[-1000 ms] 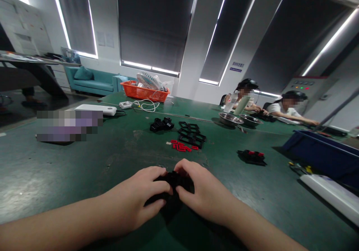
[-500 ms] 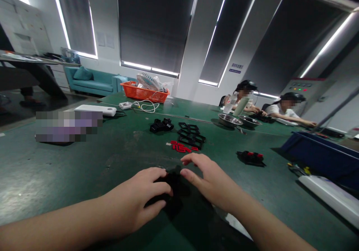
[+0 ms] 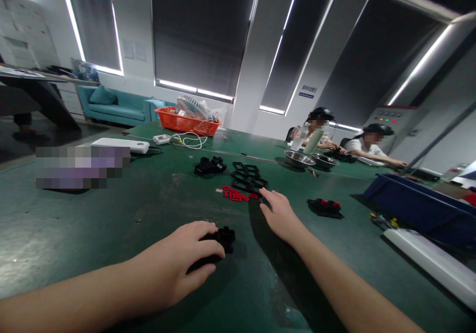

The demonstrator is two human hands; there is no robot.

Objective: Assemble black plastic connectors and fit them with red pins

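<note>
My left hand [image 3: 182, 261] rests on the green table with its fingers curled over a black plastic part [image 3: 226, 238]; the part's right end sticks out past the fingertips. My right hand [image 3: 280, 214] is empty, thumb and fingers apart. Its fingertips are at the near right edge of a group of black rectangular frames [image 3: 250, 178]; whether they touch one I cannot tell. Left of those fingers lie several small red pieces [image 3: 236, 194]. A cluster of black parts [image 3: 209, 166] sits farther back. To the right is a black assembly with red inserts [image 3: 325, 207].
An orange basket [image 3: 186, 122] holding a fan stands at the back. Metal bowls [image 3: 299, 160] and two people are at the far right. A blue bin [image 3: 420, 209] and a long white object [image 3: 427, 261] line the right side. A white power bank [image 3: 121, 146] lies left.
My right hand has moved away from the black part, forward and right to the black frames. My left hand stays on the part. The view has shifted slightly.
</note>
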